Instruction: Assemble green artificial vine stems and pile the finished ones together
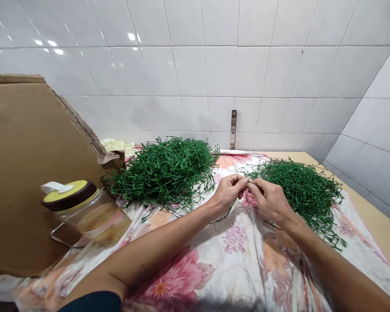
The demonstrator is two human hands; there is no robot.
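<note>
My left hand (229, 191) and my right hand (270, 200) meet over the middle of the cloth, their fingertips pinched together. A thin green stem (226, 215) hangs below the left hand, and a dark strand curves down by the right one. What lies right between the fingertips is too small to make out. Beyond the left hand sits a large tangled pile of green plastic-looking stems (169, 173) with small branched tips. A second, flatter heap of such stems (302, 188) lies just behind and right of the right hand.
A flowered cloth (227, 273) covers most of the pale table (294, 157). At left stand a cardboard box (26, 164) and a tilted clear jar (99, 221) with a yellow-and-brown lid. Small cream-coloured pieces (118, 146) lie behind. A tiled wall (188, 69) closes off the back.
</note>
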